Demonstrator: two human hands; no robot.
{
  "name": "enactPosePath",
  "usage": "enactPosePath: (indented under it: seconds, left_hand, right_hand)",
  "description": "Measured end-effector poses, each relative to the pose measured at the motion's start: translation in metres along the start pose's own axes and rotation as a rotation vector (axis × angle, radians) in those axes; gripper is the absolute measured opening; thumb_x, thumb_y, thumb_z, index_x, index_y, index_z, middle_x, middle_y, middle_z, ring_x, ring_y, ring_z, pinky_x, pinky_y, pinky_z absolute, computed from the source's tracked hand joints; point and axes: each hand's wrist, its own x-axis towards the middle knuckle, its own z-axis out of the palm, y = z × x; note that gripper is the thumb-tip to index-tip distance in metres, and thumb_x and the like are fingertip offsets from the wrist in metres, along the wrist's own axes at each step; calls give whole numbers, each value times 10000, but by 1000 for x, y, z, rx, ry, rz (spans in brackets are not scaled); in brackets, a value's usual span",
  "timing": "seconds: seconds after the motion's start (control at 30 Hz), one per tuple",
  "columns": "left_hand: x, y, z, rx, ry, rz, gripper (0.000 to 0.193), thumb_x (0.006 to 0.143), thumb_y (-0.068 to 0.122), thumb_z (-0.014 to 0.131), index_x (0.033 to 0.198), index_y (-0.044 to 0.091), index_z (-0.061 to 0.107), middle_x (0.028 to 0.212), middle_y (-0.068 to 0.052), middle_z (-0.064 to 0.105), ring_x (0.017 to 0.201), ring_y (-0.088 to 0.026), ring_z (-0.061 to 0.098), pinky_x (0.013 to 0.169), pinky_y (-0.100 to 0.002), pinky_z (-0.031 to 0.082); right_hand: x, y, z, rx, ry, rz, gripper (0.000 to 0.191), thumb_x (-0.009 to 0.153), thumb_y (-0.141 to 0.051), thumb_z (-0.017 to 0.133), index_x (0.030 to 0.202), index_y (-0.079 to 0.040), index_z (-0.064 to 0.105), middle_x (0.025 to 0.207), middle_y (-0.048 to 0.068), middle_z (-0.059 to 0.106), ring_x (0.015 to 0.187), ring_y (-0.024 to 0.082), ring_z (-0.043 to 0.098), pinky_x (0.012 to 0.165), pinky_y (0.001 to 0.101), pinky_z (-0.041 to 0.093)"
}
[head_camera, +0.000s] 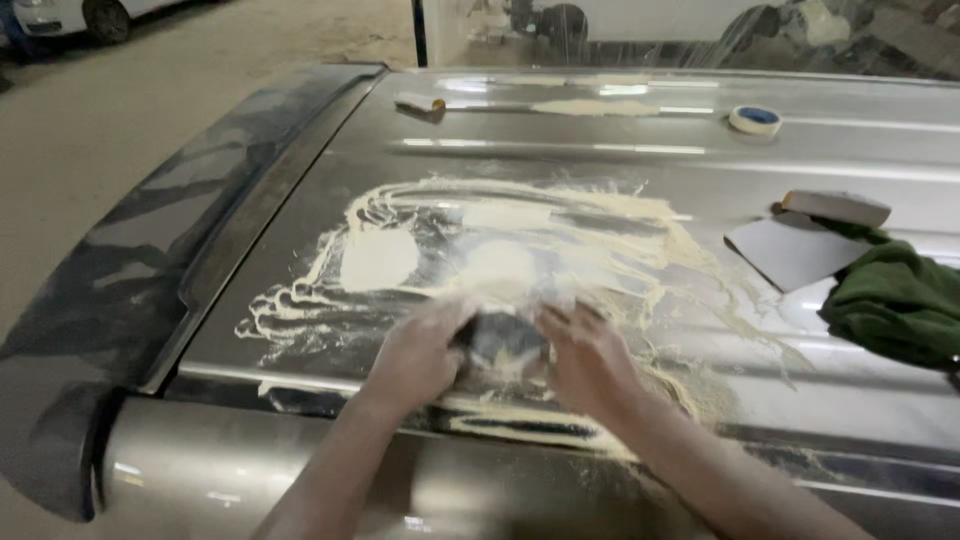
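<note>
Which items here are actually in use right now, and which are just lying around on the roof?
In use:
- left hand and right hand, both gripping the dark sanding block
- cream filler patch on the grey vehicle roof

Lying about:
- blue masking tape roll
- second sanding block
- grey abrasive sheet
- green cloth
- small block at the far edge

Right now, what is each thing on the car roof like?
Left hand: pressing the sanding block.
Right hand: pressing the sanding block.
Sanding block: held between both hands, blurred.
Car roof: smeared with cream paste.
Tape roll: lying flat.
Green cloth: crumpled.
Grey sheet: lying flat.
</note>
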Motion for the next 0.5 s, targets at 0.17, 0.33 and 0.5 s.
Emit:
enactPosePath:
  seconds: [0.17,0.33,0.5]
  left_hand:
    - [-4,3,8,37,-77,-76,586,719,14,673,1304,43,635,1361,-169,638,1315,-319,560,1150,-402,406]
    - [-4,4,15,16,-80,-4,666,652,10,698,1314,24,625,1363,-166,629,1316,-318,554,1145,-410,392]
    - [1,8,20,58,48,36,616,716,28,697,1324,-12,604,1359,-212,630,1294,-359,556,1113,-426,416]
  right_hand:
    - [5,2,-10,4,-40,-83,671,786,-300,813,1377,-81,581,1447,114,561,1299,307,555,1128,498,392]
    - [-7,0,-19,67,-311,223,634,863,-352,743,1450,-247,527,1501,-4,546,1314,278,549,1014,395,541]
    - [-2,3,-20,35,39,-57,677,774,-339,814,1389,-160,596,1476,83,560,1302,333,566,1056,470,448]
